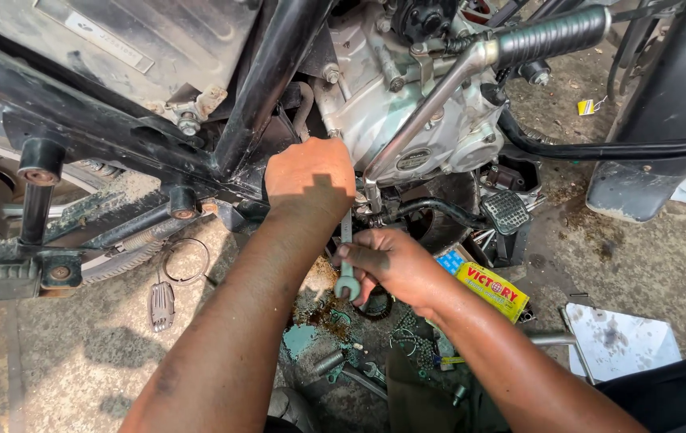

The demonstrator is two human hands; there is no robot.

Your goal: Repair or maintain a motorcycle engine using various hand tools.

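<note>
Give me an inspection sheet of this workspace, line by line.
Surface: dusty concrete floor, oil-stained under the engine.
Job's things: spanner upright below the engine; motorcycle frame above.
Clutter: ring, chain, bolts and small spanners, yellow box, white sheet.
Hands: right hand grips the spanner; left hand reaches in at the engine's underside.
Cables: black hose running right.
Surroundings: kick lever, footrest, wheel at left.
</note>
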